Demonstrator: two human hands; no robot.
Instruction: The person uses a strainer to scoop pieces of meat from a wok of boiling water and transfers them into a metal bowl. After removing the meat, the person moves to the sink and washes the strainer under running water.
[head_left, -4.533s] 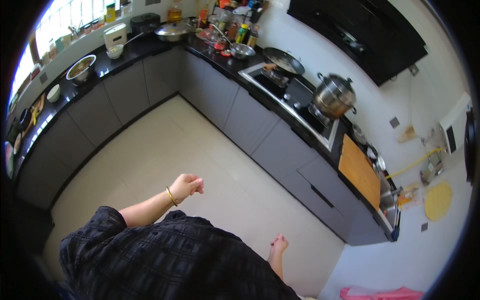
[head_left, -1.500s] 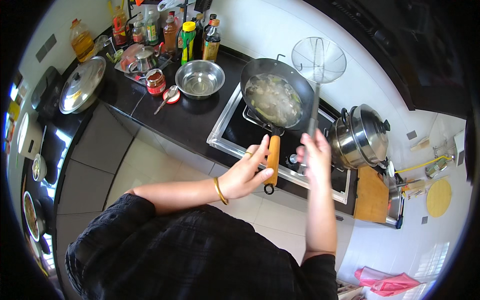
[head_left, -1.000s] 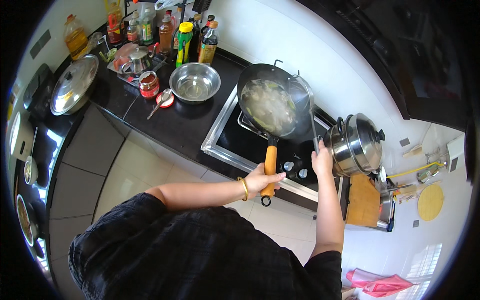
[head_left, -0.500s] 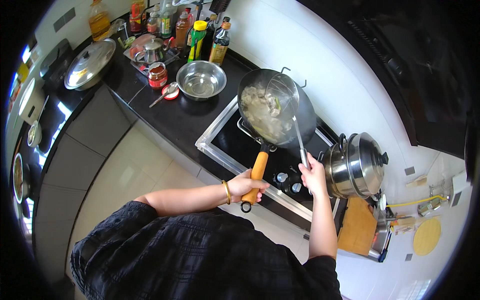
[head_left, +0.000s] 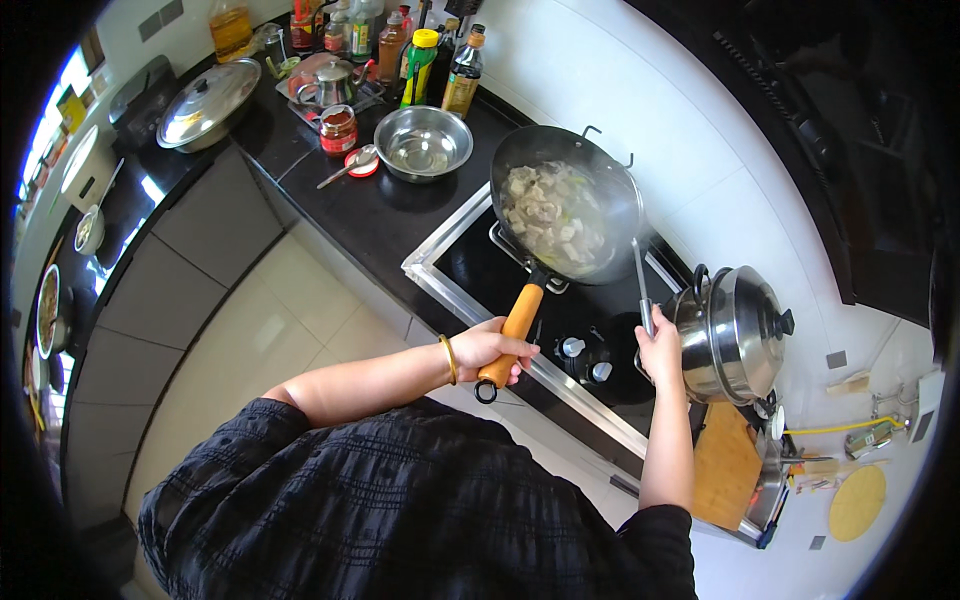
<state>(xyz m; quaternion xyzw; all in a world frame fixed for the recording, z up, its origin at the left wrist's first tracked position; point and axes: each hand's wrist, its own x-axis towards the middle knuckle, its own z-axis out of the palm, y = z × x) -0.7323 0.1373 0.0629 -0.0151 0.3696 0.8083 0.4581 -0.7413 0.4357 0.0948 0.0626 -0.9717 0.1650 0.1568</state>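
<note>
My left hand [head_left: 487,350] is wrapped round the wooden handle of a dark wok [head_left: 545,145] over the stove. In the wok lie pale chunks of meat [head_left: 540,205] in cloudy liquid, with bits of green and some steam. My right hand [head_left: 660,350] grips a wire-mesh skimmer [head_left: 642,272] by its metal handle. The skimmer's head is seen nearly edge-on at the wok's right rim; I cannot tell whether it touches the rim. A steel steamer pot [head_left: 735,335] with a lid stands right beside my right hand.
Left of the wok stand a steel bowl [head_left: 462,160], a spoon on a red lid [head_left: 362,165] and an opened jar [head_left: 338,130]. Sauce bottles [head_left: 462,85] line the wall behind. A lidded pan [head_left: 208,105] sits far left. A cutting board [head_left: 725,462] lies right of the stove.
The skimmer has moved right, from over the meat to the wok's right rim, and turned edge-on. My left hand keeps its hold on the handle. The whole view has shifted slightly.
</note>
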